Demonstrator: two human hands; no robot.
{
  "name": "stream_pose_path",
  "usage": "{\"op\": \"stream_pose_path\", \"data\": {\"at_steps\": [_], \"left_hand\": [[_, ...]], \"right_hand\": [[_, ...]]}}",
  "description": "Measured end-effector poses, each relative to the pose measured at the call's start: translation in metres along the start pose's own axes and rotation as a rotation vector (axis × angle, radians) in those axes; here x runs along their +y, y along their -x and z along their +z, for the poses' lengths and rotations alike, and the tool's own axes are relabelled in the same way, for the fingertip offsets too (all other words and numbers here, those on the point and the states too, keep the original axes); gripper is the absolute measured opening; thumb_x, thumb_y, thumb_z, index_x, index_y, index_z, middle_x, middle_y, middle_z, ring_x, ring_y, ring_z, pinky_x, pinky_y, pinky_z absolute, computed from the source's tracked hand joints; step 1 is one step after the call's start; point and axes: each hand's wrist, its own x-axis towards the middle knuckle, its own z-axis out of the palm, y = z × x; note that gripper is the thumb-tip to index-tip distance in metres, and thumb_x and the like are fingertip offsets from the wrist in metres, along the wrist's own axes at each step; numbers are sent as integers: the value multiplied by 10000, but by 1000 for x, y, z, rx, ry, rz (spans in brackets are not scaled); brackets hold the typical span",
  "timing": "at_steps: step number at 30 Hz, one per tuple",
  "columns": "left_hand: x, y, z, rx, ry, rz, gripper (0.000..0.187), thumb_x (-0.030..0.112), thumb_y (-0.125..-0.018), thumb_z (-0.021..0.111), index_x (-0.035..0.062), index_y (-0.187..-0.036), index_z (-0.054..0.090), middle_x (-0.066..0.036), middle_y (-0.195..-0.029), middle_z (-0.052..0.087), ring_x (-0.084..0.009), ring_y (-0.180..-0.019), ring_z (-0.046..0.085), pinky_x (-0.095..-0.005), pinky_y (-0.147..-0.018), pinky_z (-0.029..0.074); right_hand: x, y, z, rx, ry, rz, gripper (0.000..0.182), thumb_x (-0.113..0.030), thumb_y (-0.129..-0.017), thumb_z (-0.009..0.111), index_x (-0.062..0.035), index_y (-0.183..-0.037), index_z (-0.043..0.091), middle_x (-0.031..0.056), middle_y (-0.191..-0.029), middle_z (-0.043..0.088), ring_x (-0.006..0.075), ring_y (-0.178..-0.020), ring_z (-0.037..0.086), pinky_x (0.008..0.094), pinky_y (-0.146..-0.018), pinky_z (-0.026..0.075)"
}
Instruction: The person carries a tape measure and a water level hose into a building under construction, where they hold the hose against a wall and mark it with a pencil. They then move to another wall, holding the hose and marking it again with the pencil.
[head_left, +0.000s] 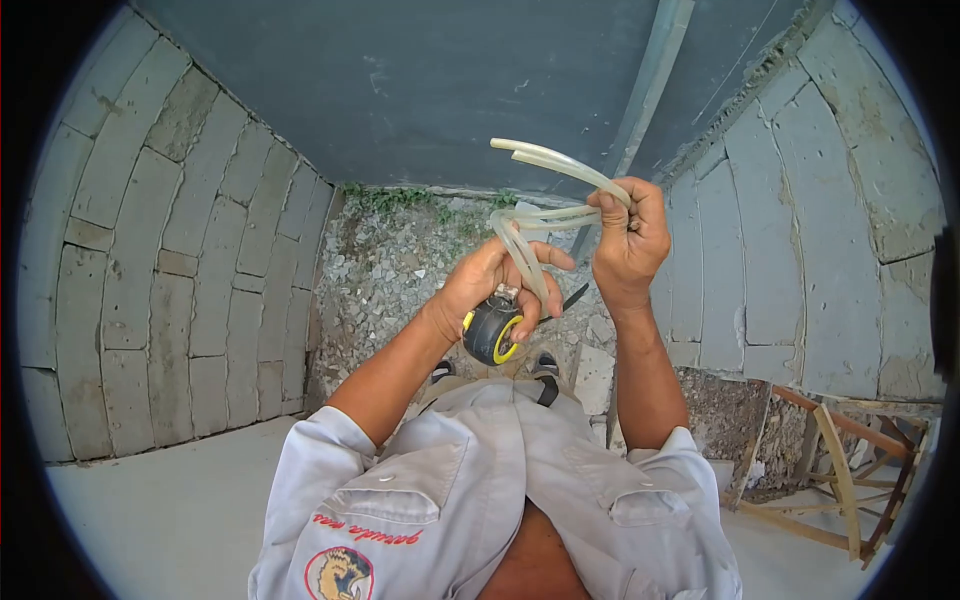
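Observation:
A pale translucent hose [558,160] is gathered in loops between my two hands. My right hand [632,250] is closed in a pinch around it, with two loose ends sticking out to the upper left. Across the fingers of my left hand [468,282] lie the loops' lower bends. That same hand also holds a black and yellow tape measure [488,332] low against the palm, its thumb side turned toward the hose. A thin black strap [568,302] juts out to the right beside the tape measure.
Grey block walls [200,240] [800,220] rise on both sides, and a dark panel [480,90] with a metal strip [650,80] stands ahead. Rubble [375,260] and weeds cover the ground around my shoes. A wooden frame [845,480] stands at the lower right.

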Motion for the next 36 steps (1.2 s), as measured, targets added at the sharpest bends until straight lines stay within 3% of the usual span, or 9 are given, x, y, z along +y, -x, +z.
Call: {"op": "stream_pose_path", "data": {"at_steps": [4, 5, 8, 15, 16, 17, 23, 32, 36], "left_hand": [[17, 71, -29, -67, -381, 39, 839, 711, -1030, 307, -56, -1153, 626, -172, -800, 655, -225, -478, 633, -312, -452, 514], [34, 88, -26, -70, -557, 27, 714, 655, -1038, 412, -12, -995, 661, -105, -760, 620, -183, -503, 620, -290, -453, 514], [51, 98, -55, 52, -809, -100, 593, 579, -1050, 486, 30, -887, 640, -63, -752, 619, -159, -587, 600, -308, -528, 512], [50, 36, -7, -417, -1397, -139, 561, 546, -1059, 507, 40, -834, 592, -42, -706, 564, -171, -698, 550, -354, -657, 457], [41, 28, 7, -495, -1384, -127, 564, 550, -1059, 504, 41, -832, 591, -41, -706, 563, -171, -696, 546, -355, -655, 456], [33, 21, 26, -574, -1369, -116, 568, 554, -1058, 500, 41, -831, 590, -40, -705, 562, -172, -694, 543, -356, -653, 454], [-19, -14, 118, -838, -1373, -176, 486, 438, -1068, 538, 36, -802, 594, -29, -672, 556, -152, -655, 520, -339, -622, 436], [-173, -55, 155, -1164, -1592, -462, 365, 284, -965, 670, 13, -724, 634, -61, -654, 623, -168, -627, 580, -335, -622, 468], [-227, -36, 175, -1400, -1547, -555, 325, 280, -956, 688, 21, -763, 655, -59, -678, 644, -163, -648, 585, -338, -647, 476]], "right_hand": [[-22, -22, 7, 192, 104, 54, 145, -175, -1039, 646, -32, -1017, 638, 33, -789, 681, 59, -639, 531, 219, -564, 404], [-32, -24, 15, 224, 8, 80, 149, -180, -1041, 644, -34, -1010, 642, 41, -787, 682, 64, -630, 526, 219, -556, 398], [-71, -22, 31, 310, -211, 111, 166, -199, -1043, 639, -40, -997, 650, 64, -785, 686, 77, -607, 517, 220, -529, 382], [-152, -17, 18, 494, -441, 47, 340, -360, -1041, 620, -23, -1087, 625, 148, -878, 692, 129, -640, 529, 259, -517, 393], [-164, -15, 11, 575, -462, 63, 348, -368, -1045, 611, -23, -1090, 621, 150, -883, 691, 125, -645, 528, 264, -514, 392], [-151, -10, -28, 425, -375, -9, 281, -339, -1052, 600, -73, -1143, 611, 96, -894, 707, 136, -592, 605, 254, -471, 449], [-219, 47, -100, 747, -280, -57, 244, -306, -1056, 608, -66, -1023, 634, 34, -755, 634, 83, -507, 483, 222, -436, 386], [-298, 165, -153, 561, 214, 46, 334, -382, -1060, 580, -50, -1038, 619, 112, -796, 668, 56, -509, 418, 188, -435, 308], [-332, 206, -162, 727, 264, 36, 353, -388, -1065, 567, -41, -1029, 616, 98, -795, 641, 43, -512, 407, 183, -436, 307]]}}
